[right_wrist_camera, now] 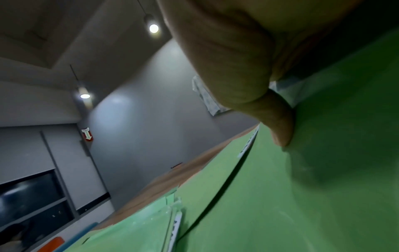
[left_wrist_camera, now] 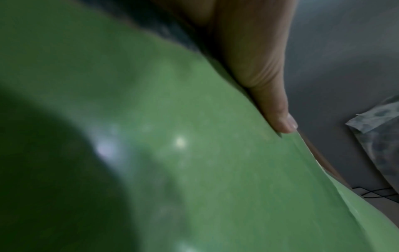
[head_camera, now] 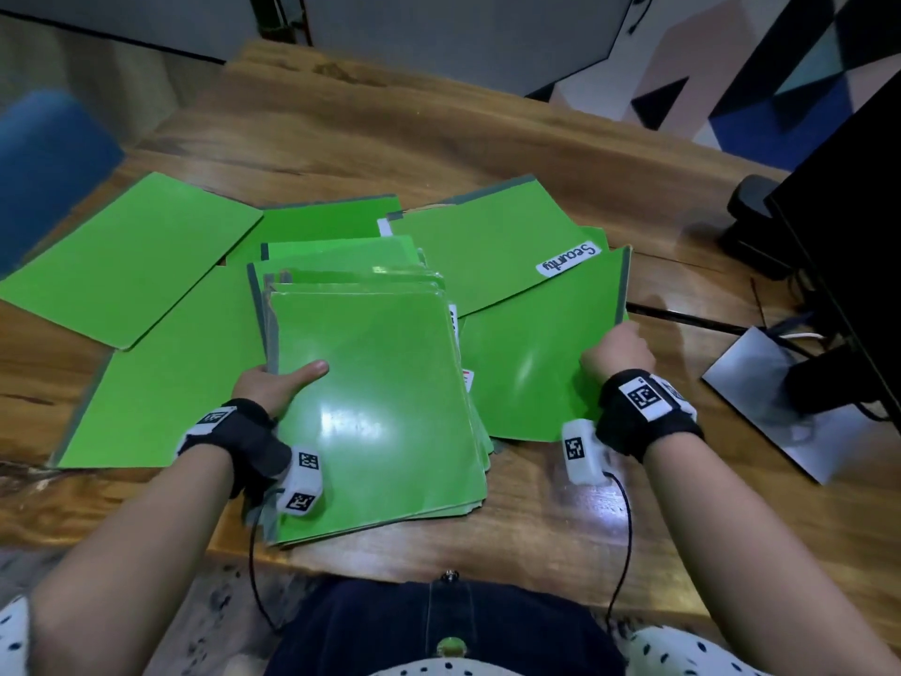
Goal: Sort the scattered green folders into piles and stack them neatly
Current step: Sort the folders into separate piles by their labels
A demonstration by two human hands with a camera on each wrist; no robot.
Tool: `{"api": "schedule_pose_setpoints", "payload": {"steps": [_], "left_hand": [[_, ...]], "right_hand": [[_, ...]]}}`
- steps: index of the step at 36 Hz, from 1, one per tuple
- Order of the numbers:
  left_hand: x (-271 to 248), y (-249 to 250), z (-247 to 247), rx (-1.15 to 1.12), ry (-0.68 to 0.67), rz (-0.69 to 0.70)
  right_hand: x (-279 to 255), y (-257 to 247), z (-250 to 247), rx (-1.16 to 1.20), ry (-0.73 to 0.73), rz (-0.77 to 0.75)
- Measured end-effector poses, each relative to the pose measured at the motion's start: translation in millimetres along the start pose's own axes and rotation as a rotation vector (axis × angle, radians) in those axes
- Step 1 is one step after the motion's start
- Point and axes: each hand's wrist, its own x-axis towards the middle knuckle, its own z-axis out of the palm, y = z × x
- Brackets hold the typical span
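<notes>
A stack of green folders (head_camera: 380, 407) lies near the front edge of the wooden table (head_camera: 536, 539), directly before the person. The left hand (head_camera: 273, 383) grips the stack at its left edge: the thumb lies flat across the top cover while the fingers curl beneath, out of sight. In the left wrist view the thumb presses on the glossy green cover (left_wrist_camera: 194, 170), which fills most of the picture.

Just right of the stack lies a single green folder (head_camera: 536, 368), partly tucked under the stack's right edge. The right hand (head_camera: 616, 351) holds this folder at its right edge, fingers curled around the grey spine; in the right wrist view the thumb presses down on the folder's face (right_wrist_camera: 323, 170).

Behind that folder, overlapping it, lies a folder bearing a white label reading "Security" (head_camera: 568, 258). Further green folders spread out left of the stack (head_camera: 127, 258), overlapping one another, and one more (head_camera: 161, 378) lies beneath the stack's left side. Right of the held folder, well apart, stands a monitor base (head_camera: 760, 378) with cables.
</notes>
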Motion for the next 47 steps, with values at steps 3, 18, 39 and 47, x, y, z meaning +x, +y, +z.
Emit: {"api": "schedule_pose_setpoints", "payload": {"steps": [3,18,39,47], "left_hand": [[-1.4,0.7,-3.1,0.021,-0.026,-0.007],[-5.1,3.7,-3.8,0.042,-0.051,-0.012],[-3.4,3.6,-6.0,0.089,-0.051,0.007],[-2.8,4.6,-6.0,0.106,-0.054,-0.002]], "right_hand": [[-6.3,-2.8,-8.0,-0.002,0.021,-0.021],[-21.4,16.1,-77.1,0.135,0.375,-0.156],[-16.0,-73.4,-103.7,-1.095,-0.033,-0.837],[2.8,-68.6,2.9,-1.592,-0.036,-1.062]]}}
